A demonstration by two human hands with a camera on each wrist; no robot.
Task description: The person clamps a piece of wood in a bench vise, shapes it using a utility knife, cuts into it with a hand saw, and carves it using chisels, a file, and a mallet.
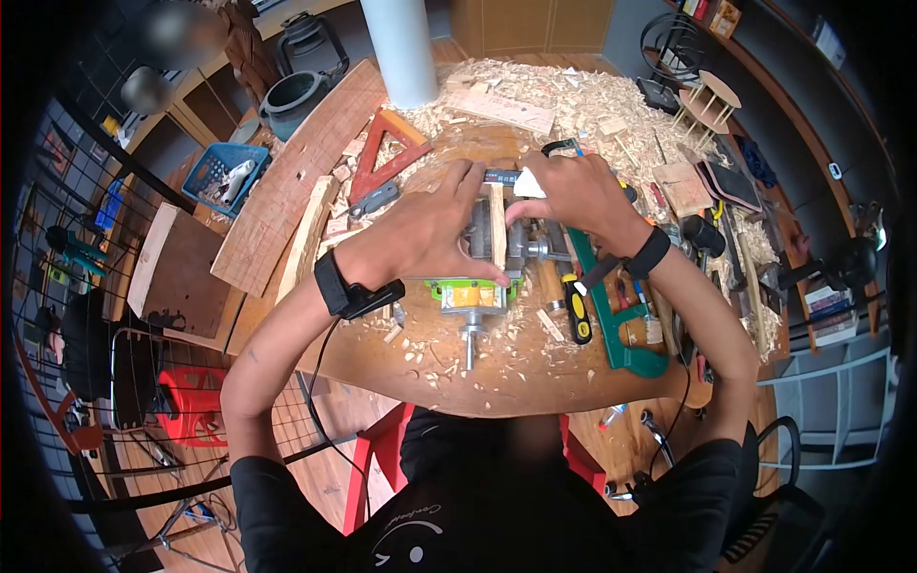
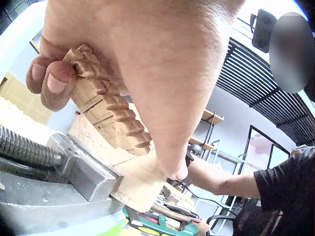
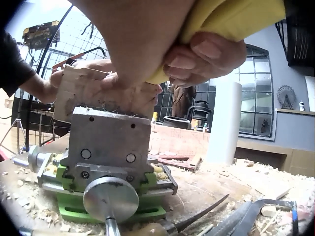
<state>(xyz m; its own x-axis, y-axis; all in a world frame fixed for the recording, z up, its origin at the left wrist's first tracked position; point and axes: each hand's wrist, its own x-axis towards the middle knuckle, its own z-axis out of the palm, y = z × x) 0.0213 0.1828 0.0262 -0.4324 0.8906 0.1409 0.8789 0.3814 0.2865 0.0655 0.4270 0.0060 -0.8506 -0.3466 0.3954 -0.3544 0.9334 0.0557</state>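
A narrow, pale wooden piece with a row of carved ridges along its edge (image 2: pixel 123 118) stands in a grey metal vise with a green base (image 3: pixel 110 135), near the middle of the near edge of the brown wooden tabletop (image 1: pixel 430 382). The left hand (image 1: pixel 420 229) grips the piece, its fingers curled over the far end and the thumb at the near end. The right hand (image 1: pixel 587 196) lies close beside it, fingers curled round a smooth yellow sheet (image 3: pixel 236 19), whose material is unclear.

The wood is likely light and stiff; the thin ridges could chip, so the plain flat faces or the two ends seem the safer hold.

Towards the tabletop's right edge lies a green-handled tool (image 1: pixel 640 362); towards the far left corner, a red triangular frame (image 1: pixel 390 170). Curled wood shavings (image 1: pixel 573 105) cover the far edge.
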